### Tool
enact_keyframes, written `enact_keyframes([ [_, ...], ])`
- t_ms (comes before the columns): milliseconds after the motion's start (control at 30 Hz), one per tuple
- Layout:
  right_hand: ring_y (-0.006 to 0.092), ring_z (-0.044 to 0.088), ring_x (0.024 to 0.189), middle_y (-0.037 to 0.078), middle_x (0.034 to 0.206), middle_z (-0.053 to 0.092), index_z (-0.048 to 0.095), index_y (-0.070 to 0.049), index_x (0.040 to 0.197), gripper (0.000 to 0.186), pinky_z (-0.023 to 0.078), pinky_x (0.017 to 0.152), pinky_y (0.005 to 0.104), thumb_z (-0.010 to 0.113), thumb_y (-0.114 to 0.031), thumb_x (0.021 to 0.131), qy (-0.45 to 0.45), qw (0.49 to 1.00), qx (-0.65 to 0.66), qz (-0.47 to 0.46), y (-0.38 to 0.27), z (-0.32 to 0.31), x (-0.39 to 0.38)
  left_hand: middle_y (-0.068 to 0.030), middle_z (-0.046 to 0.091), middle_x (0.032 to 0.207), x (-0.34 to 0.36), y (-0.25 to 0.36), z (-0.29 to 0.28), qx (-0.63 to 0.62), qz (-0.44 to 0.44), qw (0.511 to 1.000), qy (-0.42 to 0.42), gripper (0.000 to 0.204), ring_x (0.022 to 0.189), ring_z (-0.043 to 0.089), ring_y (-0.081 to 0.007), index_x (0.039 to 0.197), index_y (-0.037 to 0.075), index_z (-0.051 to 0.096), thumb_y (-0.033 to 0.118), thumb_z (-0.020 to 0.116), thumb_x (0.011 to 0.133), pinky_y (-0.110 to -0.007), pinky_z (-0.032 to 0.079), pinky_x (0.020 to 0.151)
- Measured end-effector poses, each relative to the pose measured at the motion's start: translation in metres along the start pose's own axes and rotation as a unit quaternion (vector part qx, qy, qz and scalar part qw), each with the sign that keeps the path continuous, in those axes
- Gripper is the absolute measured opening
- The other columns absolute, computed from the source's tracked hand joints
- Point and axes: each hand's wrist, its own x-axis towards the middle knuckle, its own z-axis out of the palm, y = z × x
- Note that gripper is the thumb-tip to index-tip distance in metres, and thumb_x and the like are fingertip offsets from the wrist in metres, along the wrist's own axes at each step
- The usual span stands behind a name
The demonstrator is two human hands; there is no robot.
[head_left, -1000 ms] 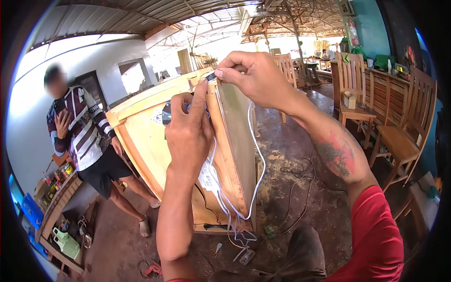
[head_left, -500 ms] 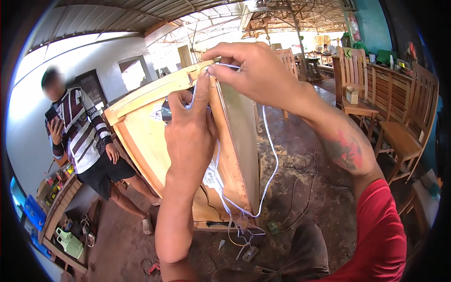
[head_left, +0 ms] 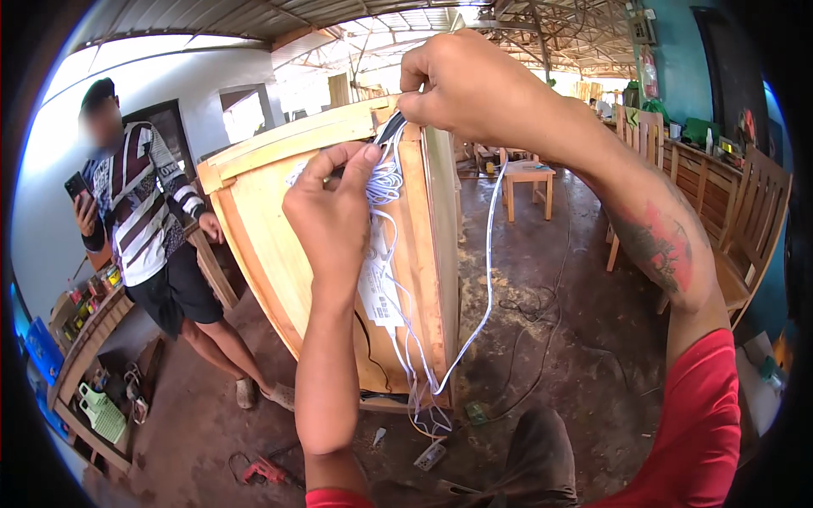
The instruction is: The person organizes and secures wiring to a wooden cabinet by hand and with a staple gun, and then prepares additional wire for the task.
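White cable (head_left: 386, 184): loops bunched at the upper part of the wooden cabinet (head_left: 262, 224), beside the fingertips of my left hand (head_left: 332, 207). Left thumb and forefinger pressed together, no gap seen, apparently on the lower end of a black strip (head_left: 390, 129). My right hand (head_left: 474, 80): thumb and curled fingers closed, seemingly on the strip's upper end; contact partly hidden. The strip lies at the top of the loops; whether it passes round them I cannot tell.

Progress, by my judgement: partway. Done: upper cable gathered into loops. Remaining: no closed band shows round them, and a loose white length (head_left: 490, 279) sags outside the bundle, to the right.

Farther out: a white labelled box (head_left: 378, 296) below the loops, against the cabinet. Thin wires (head_left: 427, 415) tangle at its foot, near a socket block (head_left: 430, 457) on the floor. Red drill (head_left: 266, 471) on the floor, to the left. Another person (head_left: 157, 203) stands left of the cabinet, holding a phone (head_left: 78, 188).
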Motion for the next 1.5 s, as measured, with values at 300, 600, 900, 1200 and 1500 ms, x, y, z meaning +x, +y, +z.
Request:
enact_keyframes([
  [300, 0.0375, 0.071, 0.073, 0.024, 0.077, 0.071, 0.075, 0.004, 0.089, 0.021, 0.057, 0.072, 0.0457, 0.07, -0.017, 0.088, -0.016, 0.999, -0.001, -0.038, 0.008, 0.004, -0.003, -0.0052, 0.073, 0.073, 0.008, 0.001, 0.005, 0.034, 0.045, 0.998, 0.032, 0.016, 0.061, 0.057, -0.0059, 0.088, -0.004, 0.072, 0.004, 0.086, 0.085, -0.024, 0.045, 0.054],
  [600, 0.0434, 0.072, 0.074, 0.024, 0.071, 0.069, 0.069, 0.002, 0.086, 0.009, 0.058, 0.07, 0.05, 0.065, -0.006, 0.087, 0.003, 0.963, -0.201, -0.177, -0.001, 0.004, -0.009, -0.0104, 0.072, 0.082, 0.026, 0.017, -0.013, 0.099, 0.1, 0.989, -0.045, 0.024, 0.071, 0.065, -0.0152, 0.098, 0.001, 0.077, 0.011, 0.089, 0.081, -0.031, 0.052, 0.065],
  [900, 0.0348, 0.073, 0.072, 0.02, 0.08, 0.073, 0.074, 0.003, 0.107, 0.021, 0.056, 0.068, 0.0447, 0.067, -0.013, 0.096, 0.044, 0.996, 0.037, -0.073, 0.016, 0.017, -0.014, -0.0263, 0.075, 0.117, 0.049, 0.037, -0.014, 0.228, 0.188, 0.946, -0.134, 0.052, 0.102, 0.075, -0.032, 0.123, -0.006, 0.074, 0.024, 0.088, 0.083, -0.039, 0.056, 0.093],
  [1200, 0.0393, 0.073, 0.088, 0.022, 0.089, 0.075, 0.073, 0.002, 0.109, 0.025, 0.057, 0.083, 0.047, 0.066, -0.014, 0.092, 0.065, 0.991, 0.119, 0.008, 0.01, 0.016, -0.029, -0.0258, 0.077, 0.108, 0.044, 0.042, -0.02, 0.206, 0.144, 0.958, -0.138, 0.051, 0.096, 0.077, -0.0298, 0.119, -0.005, 0.076, 0.032, 0.086, 0.086, -0.037, 0.057, 0.089],
  [1500, 0.0343, 0.074, 0.081, 0.019, 0.087, 0.075, 0.074, 0.0, 0.106, 0.02, 0.057, 0.077, 0.0436, 0.069, -0.015, 0.093, 0.084, 0.981, 0.17, 0.036, 0.022, 0.032, -0.035, -0.0164, 0.072, 0.105, 0.033, 0.007, 0.0, 0.197, 0.446, 0.872, -0.036, 0.023, 0.077, 0.073, -0.0281, 0.113, 0.004, 0.075, 0.007, 0.079, 0.09, -0.038, 0.059, 0.069],
])
